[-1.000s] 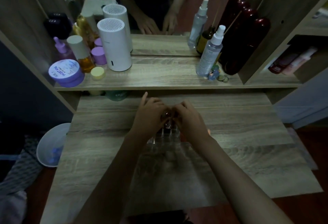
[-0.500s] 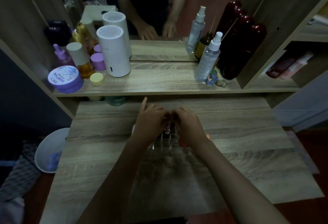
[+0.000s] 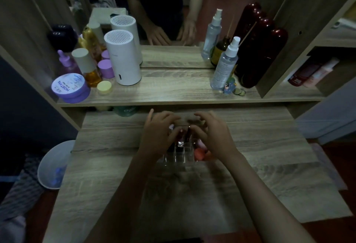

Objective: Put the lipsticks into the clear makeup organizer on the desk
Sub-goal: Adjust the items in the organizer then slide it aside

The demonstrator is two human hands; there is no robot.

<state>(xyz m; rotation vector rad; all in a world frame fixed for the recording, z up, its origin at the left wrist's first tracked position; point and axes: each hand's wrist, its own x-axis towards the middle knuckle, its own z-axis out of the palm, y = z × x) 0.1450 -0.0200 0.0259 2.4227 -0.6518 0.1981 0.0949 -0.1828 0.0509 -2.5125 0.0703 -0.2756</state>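
Observation:
A clear makeup organizer [image 3: 179, 159] with small square compartments stands mid-desk, partly hidden under both hands. Two dark red lipsticks [image 3: 181, 138] stand upright in its back compartments. Coral and pink items [image 3: 200, 152] sit at its right side. My left hand [image 3: 159, 134] hovers over the organizer's left half with fingers curled and fingertips by one lipstick's top. My right hand [image 3: 213, 133] is over the right half, fingers spread, index tip near the other lipstick's top [image 3: 189, 128]. Neither hand visibly grips anything.
A raised shelf [image 3: 173, 92] behind the desk carries a white cylinder [image 3: 123, 59], a purple jar [image 3: 70, 88], small bottles, a spray bottle [image 3: 224, 65] and a dark red case [image 3: 258, 50]. Behind it is a mirror. A white bin [image 3: 55, 165] stands on the floor to the left.
My hands were pressed together around a lipstick above the organizer. They have now drawn apart with fingers spread, and the lipsticks stand in the compartments. The view has tilted slightly.

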